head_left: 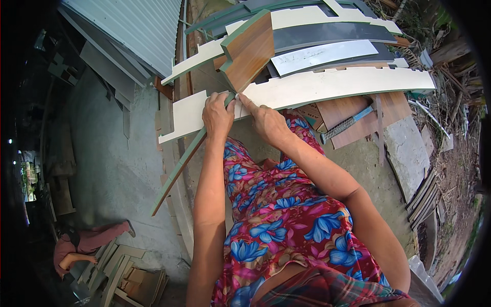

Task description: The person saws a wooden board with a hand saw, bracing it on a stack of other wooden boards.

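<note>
A long wood-grain board [253,48] with green edges stands on edge, slanting across a white notched board [327,87] in front of me. My left hand [218,115] is wrapped round its middle, thumb along the green edge. A narrow stretch that appears to be the same board runs down toward me beside my left forearm. My right hand [268,122] meets the left at this edge, index finger stretched to it and the other fingers curled. A tiny pale thing shows between the fingertips, too small to name.
More white and dark panels [327,35] lie stacked beyond. To the right, a tool with a blue-grey handle [345,124] rests on a brown board [394,110]. A printed cardboard box [310,115] sits near my knee. At the lower left, another person [84,245] is beside stacked boards [120,273].
</note>
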`<state>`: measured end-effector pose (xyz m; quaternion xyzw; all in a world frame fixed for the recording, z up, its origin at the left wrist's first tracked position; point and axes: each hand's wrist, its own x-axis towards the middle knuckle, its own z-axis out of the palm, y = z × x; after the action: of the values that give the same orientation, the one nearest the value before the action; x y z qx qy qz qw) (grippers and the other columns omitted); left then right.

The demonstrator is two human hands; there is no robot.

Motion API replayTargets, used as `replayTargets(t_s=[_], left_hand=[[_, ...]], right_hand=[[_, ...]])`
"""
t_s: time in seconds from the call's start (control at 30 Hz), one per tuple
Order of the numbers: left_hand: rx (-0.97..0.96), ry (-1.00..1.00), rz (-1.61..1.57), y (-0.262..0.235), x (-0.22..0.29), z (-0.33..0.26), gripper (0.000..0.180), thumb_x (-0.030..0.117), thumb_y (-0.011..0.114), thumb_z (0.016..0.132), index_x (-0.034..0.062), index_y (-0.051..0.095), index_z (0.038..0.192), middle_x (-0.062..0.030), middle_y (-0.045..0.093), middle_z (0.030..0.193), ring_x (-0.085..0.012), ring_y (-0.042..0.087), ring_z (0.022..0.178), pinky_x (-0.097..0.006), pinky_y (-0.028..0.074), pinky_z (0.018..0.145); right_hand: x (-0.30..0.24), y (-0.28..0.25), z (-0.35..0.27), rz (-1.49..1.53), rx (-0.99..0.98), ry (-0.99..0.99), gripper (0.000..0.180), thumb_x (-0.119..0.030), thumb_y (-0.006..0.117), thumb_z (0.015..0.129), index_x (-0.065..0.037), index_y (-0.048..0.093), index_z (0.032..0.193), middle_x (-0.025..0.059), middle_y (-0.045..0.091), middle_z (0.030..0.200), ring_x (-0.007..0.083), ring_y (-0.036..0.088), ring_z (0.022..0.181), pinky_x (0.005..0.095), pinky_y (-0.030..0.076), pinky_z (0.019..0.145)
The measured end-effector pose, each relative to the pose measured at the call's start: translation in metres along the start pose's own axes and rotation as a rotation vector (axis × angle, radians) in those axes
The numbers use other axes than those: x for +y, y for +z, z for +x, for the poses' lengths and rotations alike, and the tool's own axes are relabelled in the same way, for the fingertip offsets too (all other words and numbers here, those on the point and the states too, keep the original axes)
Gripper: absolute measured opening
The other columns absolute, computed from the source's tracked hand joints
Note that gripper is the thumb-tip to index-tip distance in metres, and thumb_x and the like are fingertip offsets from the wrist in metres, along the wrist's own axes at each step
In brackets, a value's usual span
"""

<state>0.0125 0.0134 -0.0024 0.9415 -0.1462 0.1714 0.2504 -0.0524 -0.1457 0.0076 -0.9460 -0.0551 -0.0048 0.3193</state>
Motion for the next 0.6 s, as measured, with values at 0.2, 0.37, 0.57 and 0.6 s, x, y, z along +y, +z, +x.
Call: replayTargets(t_s=[0.2, 0.37, 0.57, 0.6], left_hand=[[-0.004, 0.01, -0.02, -0.002, -0.002, 0.0, 0.027, 0.014, 0.076, 0.081, 0.0013, 0.069, 0.104, -0.0152, 0.064, 0.098, -0.0356, 0.062, 0.096, -0.045, 0.051, 0.082], [-0.002, 0.059, -0.008, -0.002, -0.003, 0.002, 0.028, 0.015, 0.076, 0.081, 0.001, 0.069, 0.105, -0.0158, 0.064, 0.097, -0.0361, 0.062, 0.095, -0.045, 0.051, 0.082], [-0.015, 0.026, -0.025, 0.001, -0.003, 0.002, 0.027, 0.014, 0.075, 0.082, 0.0012, 0.069, 0.105, -0.0155, 0.064, 0.097, -0.0364, 0.062, 0.096, -0.045, 0.05, 0.082], [-0.024, 0.002, -0.027, 0.002, -0.003, 0.001, 0.027, 0.014, 0.075, 0.082, 0.0013, 0.069, 0.105, -0.0155, 0.064, 0.098, -0.0364, 0.062, 0.096, -0.045, 0.05, 0.082]], right_hand=[[0.019, -0.025, -0.076, -0.023, -0.055, 0.005, 0.065, -0.003, 0.05, 0.093, -0.021, 0.036, 0.154, 0.0246, 0.065, 0.081, 0.0391, 0.067, 0.072, 0.0488, 0.053, 0.067], [0.012, -0.034, -0.068, -0.033, -0.054, 0.028, 0.067, 0.0, 0.05, 0.091, -0.021, 0.037, 0.153, 0.0234, 0.065, 0.08, 0.0391, 0.066, 0.071, 0.0489, 0.053, 0.067], [0.003, -0.006, -0.002, -0.047, -0.033, -0.025, 0.072, 0.0, 0.049, 0.086, -0.023, 0.037, 0.153, 0.0248, 0.065, 0.089, 0.0429, 0.068, 0.078, 0.0497, 0.055, 0.07], [0.004, -0.003, -0.002, -0.036, -0.002, -0.038, 0.072, 0.0, 0.048, 0.086, -0.024, 0.036, 0.153, 0.0251, 0.065, 0.087, 0.043, 0.067, 0.076, 0.0501, 0.055, 0.069]])
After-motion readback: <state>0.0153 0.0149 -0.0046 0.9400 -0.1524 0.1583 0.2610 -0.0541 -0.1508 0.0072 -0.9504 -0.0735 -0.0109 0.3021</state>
